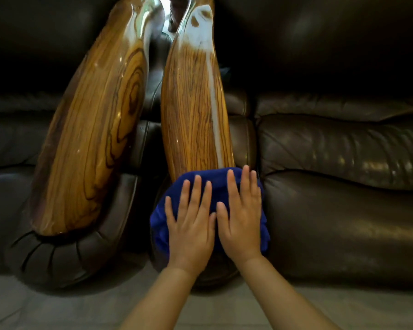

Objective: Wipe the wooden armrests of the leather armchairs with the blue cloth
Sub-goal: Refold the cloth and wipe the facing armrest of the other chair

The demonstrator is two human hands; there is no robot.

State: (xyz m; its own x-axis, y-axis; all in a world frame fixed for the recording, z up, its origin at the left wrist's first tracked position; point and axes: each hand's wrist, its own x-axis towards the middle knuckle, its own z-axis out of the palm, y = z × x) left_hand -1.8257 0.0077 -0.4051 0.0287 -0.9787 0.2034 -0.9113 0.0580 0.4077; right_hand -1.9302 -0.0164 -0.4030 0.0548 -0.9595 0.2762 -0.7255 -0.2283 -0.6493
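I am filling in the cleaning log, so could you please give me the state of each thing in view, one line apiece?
blue cloth: bunched over the near end of the right armrest, under both hands.
left hand: flat, fingers spread, on the cloth.
right hand: flat, fingers spread, on the cloth.
right armrest: glossy, near end covered.
left armrest: glossy, uncovered, untouched.

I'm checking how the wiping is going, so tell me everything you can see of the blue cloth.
The blue cloth is deep blue, soft and thick-looking, bunched rather than spread flat. It drapes over the near end of the right-hand wooden armrest, hanging down both sides and hiding that end. The left hand and right hand lie flat on it side by side, fingers spread and pointing up the armrest. Only its edges and top fold show around them.
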